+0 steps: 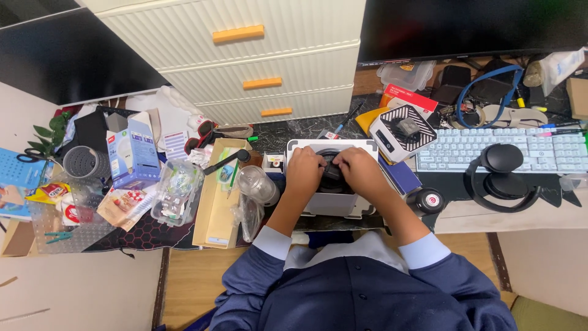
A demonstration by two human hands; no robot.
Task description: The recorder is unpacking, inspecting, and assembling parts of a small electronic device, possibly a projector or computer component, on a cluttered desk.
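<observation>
While forearms converge, both hands [334, 168] curl, fingertips pinching black part [332, 173] atop white box [331, 199].

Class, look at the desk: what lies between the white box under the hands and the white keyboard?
In the head view, between the white box and white keyboard lies a white square device with a black grille top on a dark blue book.

A: Right side: white keyboard [499, 149]; black headphones [501, 176] at its front edge; dark monitor [471, 27] above.

B: Left side: cream drawer unit [245, 55], orange handles; scissors [27, 157]; clear plastic cup [254, 182].
</observation>
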